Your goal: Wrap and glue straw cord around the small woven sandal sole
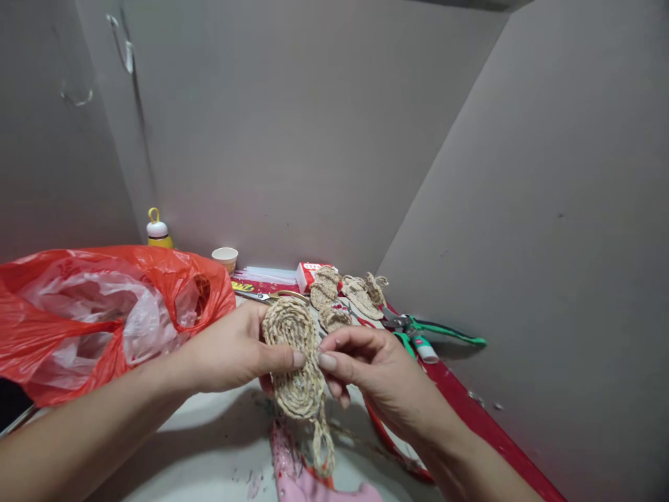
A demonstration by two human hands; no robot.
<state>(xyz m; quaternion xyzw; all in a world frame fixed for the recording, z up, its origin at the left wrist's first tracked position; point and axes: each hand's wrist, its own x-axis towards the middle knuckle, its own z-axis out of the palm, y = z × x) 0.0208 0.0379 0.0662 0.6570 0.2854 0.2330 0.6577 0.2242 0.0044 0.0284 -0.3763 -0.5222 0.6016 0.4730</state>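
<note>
A sole-shaped piece of coiled straw braid (293,328) is held up over the table, with a loose braid end (323,450) hanging in a loop below it. My left hand (235,348) grips it from the left, thumb pressed flat on its face and fingers behind. My right hand (366,362) is closed in a pinch at its right edge, thumb and forefinger on the braid there. Below lies a pink tool (297,467), shaped like a glue gun and partly hidden.
A red plastic bag (157,265) stands left, near a bottle (158,230) and a paper cup (224,258). Behind my hands are white sticks (266,275), scissors (285,295), a red-and-white box (306,277) and small straw slippers (360,296). Green-handled pliers (444,330) lie right, against grey walls (293,139).
</note>
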